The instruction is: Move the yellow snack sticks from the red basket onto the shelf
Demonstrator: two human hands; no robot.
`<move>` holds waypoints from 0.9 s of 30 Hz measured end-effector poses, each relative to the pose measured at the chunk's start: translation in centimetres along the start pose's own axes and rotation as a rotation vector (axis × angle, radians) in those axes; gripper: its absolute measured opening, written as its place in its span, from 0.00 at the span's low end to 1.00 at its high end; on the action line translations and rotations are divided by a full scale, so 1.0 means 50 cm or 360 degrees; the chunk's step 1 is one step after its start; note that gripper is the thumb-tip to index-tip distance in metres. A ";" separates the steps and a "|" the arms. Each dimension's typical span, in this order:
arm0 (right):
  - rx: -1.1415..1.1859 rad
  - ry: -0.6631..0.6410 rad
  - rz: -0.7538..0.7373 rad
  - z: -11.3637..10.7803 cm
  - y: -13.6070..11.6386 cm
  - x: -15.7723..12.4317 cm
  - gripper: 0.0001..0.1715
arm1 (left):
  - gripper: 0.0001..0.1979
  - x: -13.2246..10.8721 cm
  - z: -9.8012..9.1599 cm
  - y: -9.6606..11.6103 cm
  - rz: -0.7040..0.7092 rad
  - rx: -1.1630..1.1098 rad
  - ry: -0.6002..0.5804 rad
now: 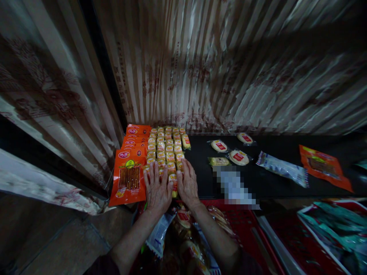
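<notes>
Neatly, cakes [161, 147] lie in rows, left hand [158, 189] and right hand [187, 183] against them, grip unclenched; round pastries [239, 157] seem unarranged.

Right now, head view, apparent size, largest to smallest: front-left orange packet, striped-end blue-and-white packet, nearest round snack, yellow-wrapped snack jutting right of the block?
1. Front-left orange packet
2. Blue-and-white packet
3. Nearest round snack
4. Yellow-wrapped snack

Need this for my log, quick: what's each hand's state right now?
Left hand: open, fingers on the small yellow packets.
Right hand: open, at the packets' right edge.
</notes>
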State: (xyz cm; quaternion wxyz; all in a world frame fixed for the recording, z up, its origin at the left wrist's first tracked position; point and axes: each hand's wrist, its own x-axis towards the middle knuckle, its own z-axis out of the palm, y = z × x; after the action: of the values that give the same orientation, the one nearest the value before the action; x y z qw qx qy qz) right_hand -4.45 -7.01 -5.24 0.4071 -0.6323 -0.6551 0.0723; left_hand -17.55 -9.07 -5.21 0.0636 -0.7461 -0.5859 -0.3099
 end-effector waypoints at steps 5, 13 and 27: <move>-0.0061 0.0075 0.0034 -0.011 -0.006 -0.004 0.34 | 0.28 -0.001 -0.008 -0.001 0.0036 0.0003 0.0023; -0.0162 0.0071 -0.0092 -0.046 -0.006 -0.052 0.29 | 0.28 -0.033 -0.032 0.030 0.0244 -0.0115 0.0017; -0.0049 -0.0264 -0.0190 -0.117 0.067 -0.256 0.26 | 0.31 -0.224 -0.026 0.128 0.0505 -0.0676 -0.0598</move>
State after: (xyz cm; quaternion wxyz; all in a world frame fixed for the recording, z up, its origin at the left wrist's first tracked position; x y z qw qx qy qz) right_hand 0.09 -20.22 -9.07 0.3453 -0.5901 -0.7242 0.0900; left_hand -13.55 -20.98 -8.43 -0.1554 -0.8689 -0.3859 -0.2683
